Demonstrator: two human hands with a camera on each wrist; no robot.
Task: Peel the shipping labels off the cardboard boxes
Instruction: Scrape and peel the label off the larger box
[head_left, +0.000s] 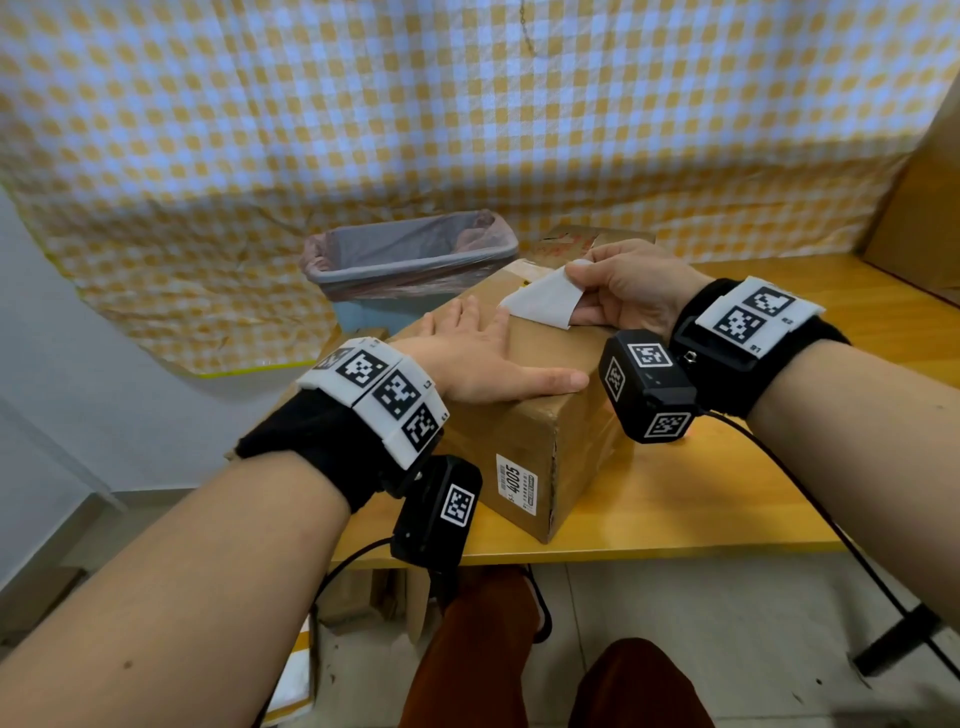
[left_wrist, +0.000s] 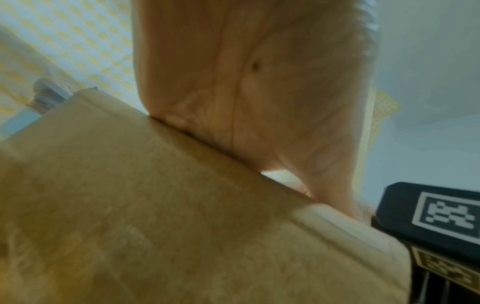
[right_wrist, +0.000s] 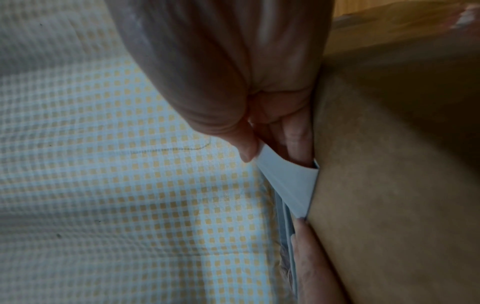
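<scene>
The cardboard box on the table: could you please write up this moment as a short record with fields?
box: cardboard box on the wooden table
left hand: left hand lies flat on the box top, fingers straight
right hand: right hand pinches the white shipping label
label state: mostly lifted, one corner still at the box top
other sticker: small label reading 4005 on the near side face
behind: lined bin beyond the box

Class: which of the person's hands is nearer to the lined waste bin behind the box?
Left. The left hand lies flat on the cardboard box, fingertips just below the waste bin. The right hand, pinching the white label, sits off to the bin's right.
</scene>
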